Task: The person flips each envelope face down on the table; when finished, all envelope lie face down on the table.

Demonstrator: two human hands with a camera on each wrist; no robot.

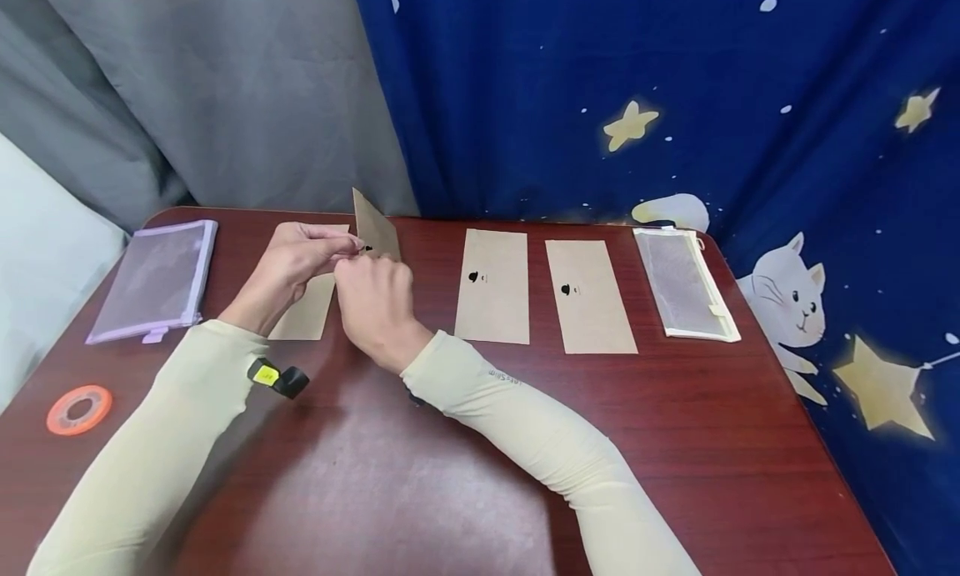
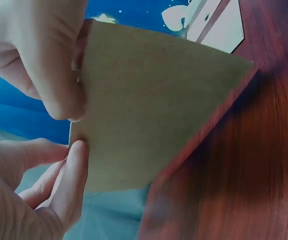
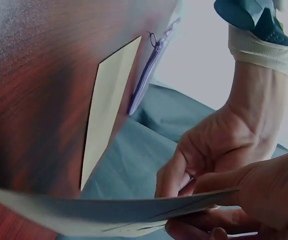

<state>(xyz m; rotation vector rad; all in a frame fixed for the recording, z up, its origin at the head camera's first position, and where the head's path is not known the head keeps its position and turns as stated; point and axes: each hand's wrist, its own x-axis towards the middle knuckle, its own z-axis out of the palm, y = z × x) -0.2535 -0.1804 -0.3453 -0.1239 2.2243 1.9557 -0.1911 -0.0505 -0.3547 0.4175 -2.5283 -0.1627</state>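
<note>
A brown paper envelope [image 1: 380, 232] with a small black hat print stands raised on its side over the back left of the table. My left hand [image 1: 288, 263] pinches its edge between thumb and fingertips. Close beside it, my right hand [image 1: 377, 303] grips the same edge with curled fingers. In the left wrist view, the plain face of the envelope [image 2: 154, 110] spreads out from both hands. The right wrist view shows the envelope [image 3: 104, 210] nearly edge-on. Another brown envelope [image 1: 306, 313] lies flat below the left hand, partly hidden by it.
Two more printed envelopes, one nearer the middle [image 1: 495, 301] and one farther right [image 1: 596, 318], lie flat. A purple mesh zip pouch [image 1: 153, 280] is at the left, a white one [image 1: 686, 284] at the right. An orange ring [image 1: 58, 413] lies front left. Curtains hang behind the table [image 1: 675, 443].
</note>
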